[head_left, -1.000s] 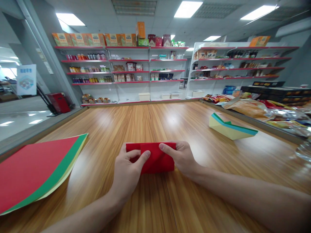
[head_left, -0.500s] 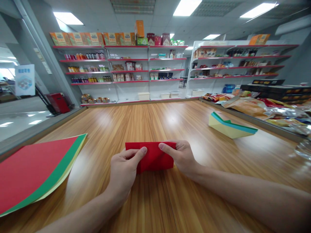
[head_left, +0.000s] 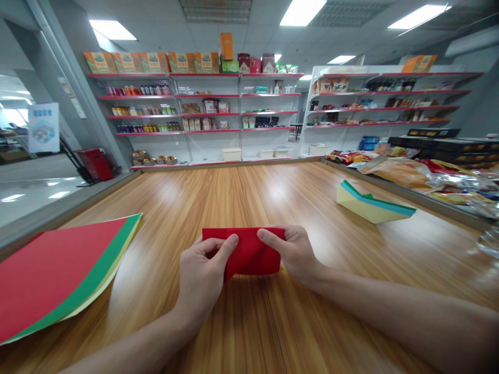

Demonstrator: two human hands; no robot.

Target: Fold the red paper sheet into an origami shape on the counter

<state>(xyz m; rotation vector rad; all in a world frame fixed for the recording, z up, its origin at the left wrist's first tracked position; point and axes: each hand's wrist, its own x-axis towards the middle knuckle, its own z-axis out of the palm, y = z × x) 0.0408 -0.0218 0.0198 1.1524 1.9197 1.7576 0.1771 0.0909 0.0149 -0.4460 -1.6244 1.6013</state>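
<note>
A folded piece of red paper [head_left: 253,254] is held up over the middle of the wooden table. My left hand [head_left: 205,270] grips its left part, thumb on the near face and the other fingers bent behind. On the right side, my right hand [head_left: 294,253] pinches the paper near its upper edge, its fingers partly hidden behind it. The two thumbs are a short way apart. To the left lies a fanned stack of red, green and pale yellow sheets [head_left: 58,270]. A folded paper boat in green, blue and pale yellow [head_left: 370,205] rests at the right.
The wooden table [head_left: 218,192] has a raised rim. Past its right edge are packaged snacks [head_left: 405,174] and stacked black boxes [head_left: 440,148]. Shelves of goods [head_left: 210,114] stand behind the table, and a red box-shaped object [head_left: 95,163] is on the floor at the left.
The paper's lower left edge has shifted slightly beside my left hand. Both hands keep their hold, and the whole view has moved a little.
</note>
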